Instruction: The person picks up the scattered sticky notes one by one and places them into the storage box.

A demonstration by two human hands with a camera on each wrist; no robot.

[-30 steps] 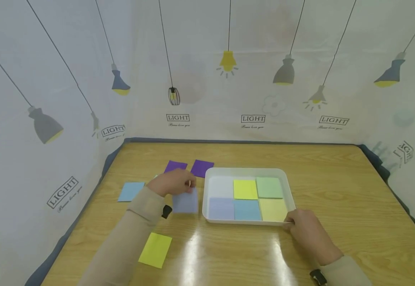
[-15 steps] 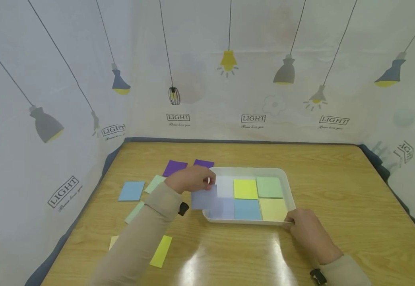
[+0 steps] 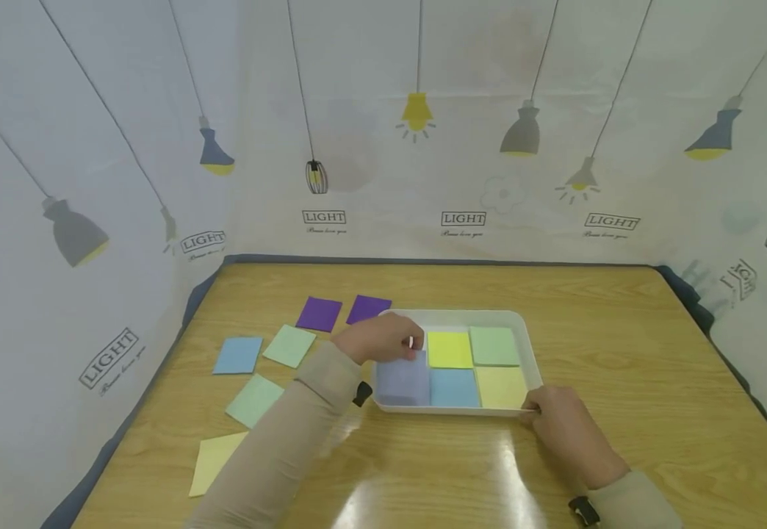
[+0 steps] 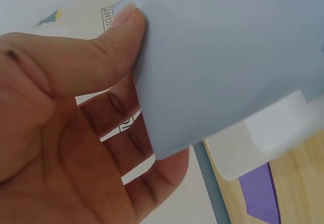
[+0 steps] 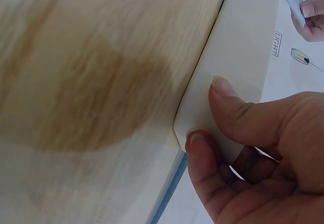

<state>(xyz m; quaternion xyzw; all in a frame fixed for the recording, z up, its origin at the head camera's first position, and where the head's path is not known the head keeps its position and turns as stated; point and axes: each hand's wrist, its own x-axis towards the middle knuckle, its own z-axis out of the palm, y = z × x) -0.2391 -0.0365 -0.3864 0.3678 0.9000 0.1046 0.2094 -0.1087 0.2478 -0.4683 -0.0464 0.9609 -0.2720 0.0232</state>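
Note:
My left hand (image 3: 378, 338) pinches a lavender sticky note (image 3: 403, 373) at its edge, above the left front part of a shallow white tray (image 3: 472, 317). In the left wrist view the thumb (image 4: 126, 27) lies on the near face of the note. Inside the tray are a bright yellow note (image 3: 450, 350), a green note (image 3: 494, 346), a blue note (image 3: 455, 387) and a pale yellow note (image 3: 502, 386). The tray's lavender note is covered by the held one. My right hand (image 3: 571, 433) grips the tray's front right corner with thumb and fingers.
Left of the tray lie two purple notes (image 3: 319, 314), two green notes (image 3: 289, 346), a blue note (image 3: 238, 355) and a pale yellow note (image 3: 214, 461), partly under my left sleeve. A curtain printed with lamps stands behind the wooden table (image 3: 621, 330).
My left hand has carried the lavender note rightward from beside the tray to over its left front part. The right hand stays on the corner. My sleeve now hides the loose bright yellow note.

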